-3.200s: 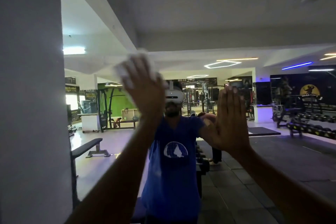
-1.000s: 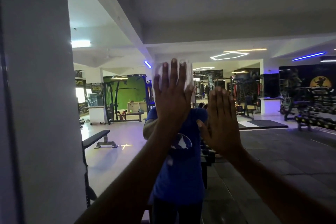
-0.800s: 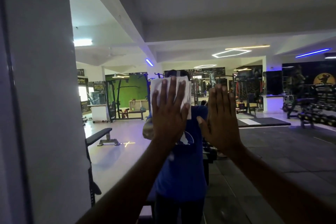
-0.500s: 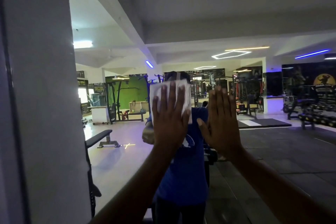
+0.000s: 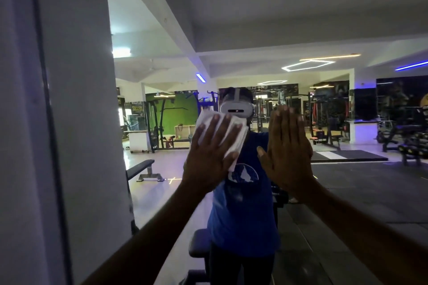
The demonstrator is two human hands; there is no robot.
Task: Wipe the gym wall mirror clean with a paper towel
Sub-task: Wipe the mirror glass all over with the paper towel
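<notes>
The wall mirror (image 5: 324, 18) fills most of the view and reflects the gym hall and a person in a blue shirt. My left hand (image 5: 212, 157) lies flat with straight, spread fingers and presses a folded white paper towel (image 5: 234, 133) against the glass, near the middle of the view. My right hand (image 5: 287, 150) is flat on the mirror just to the right of it, fingers straight and together, holding nothing. Most of the towel is hidden behind my left hand.
A dark vertical frame edge (image 5: 49, 122) bounds the mirror on the left, with plain wall (image 5: 16, 122) beyond it. A dark padded bench end (image 5: 199, 243) sits low in front of me. The reflection shows a flat bench (image 5: 140, 168) and dumbbell racks (image 5: 412, 143).
My left hand has slid the paper towel downward and slightly left across the glass, tilting it. My right hand has stayed pressed in about the same place.
</notes>
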